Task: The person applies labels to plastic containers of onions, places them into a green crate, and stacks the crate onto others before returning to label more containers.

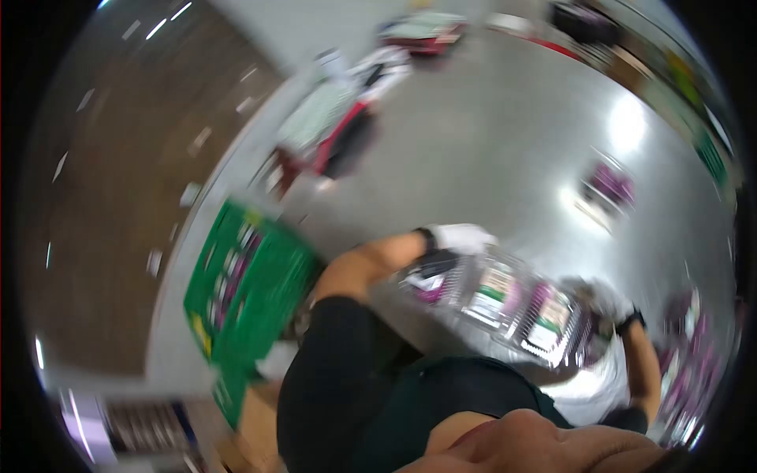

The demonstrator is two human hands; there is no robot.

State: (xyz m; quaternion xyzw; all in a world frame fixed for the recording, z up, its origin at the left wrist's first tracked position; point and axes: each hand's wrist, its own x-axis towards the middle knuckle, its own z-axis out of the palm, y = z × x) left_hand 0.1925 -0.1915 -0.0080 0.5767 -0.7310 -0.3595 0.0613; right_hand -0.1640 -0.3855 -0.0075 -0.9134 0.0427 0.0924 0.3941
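Note:
A row of clear plastic clamshell packs (pixel 493 293) with purple contents and white-and-green labels is held in front of my body, over the near edge of the metal table. My left hand (pixel 464 238), in a white glove, grips the row at its left end, its fingertips partly hidden by the plastic. At the right end, my gloved right hand (pixel 605 301) is closed against the last packs; motion blur softens its fingers. Farther out on the table lies a separate clamshell pack (pixel 609 184), also purple inside.
A green crate (pixel 264 276) with several purple packs stands at the left. The metal table (pixel 473 142) carries red-edged trays of pale stacks (pixel 319 118) along its left side and another stack (pixel 423 30) at the back. More purple packs (pixel 690 355) crowd the right edge.

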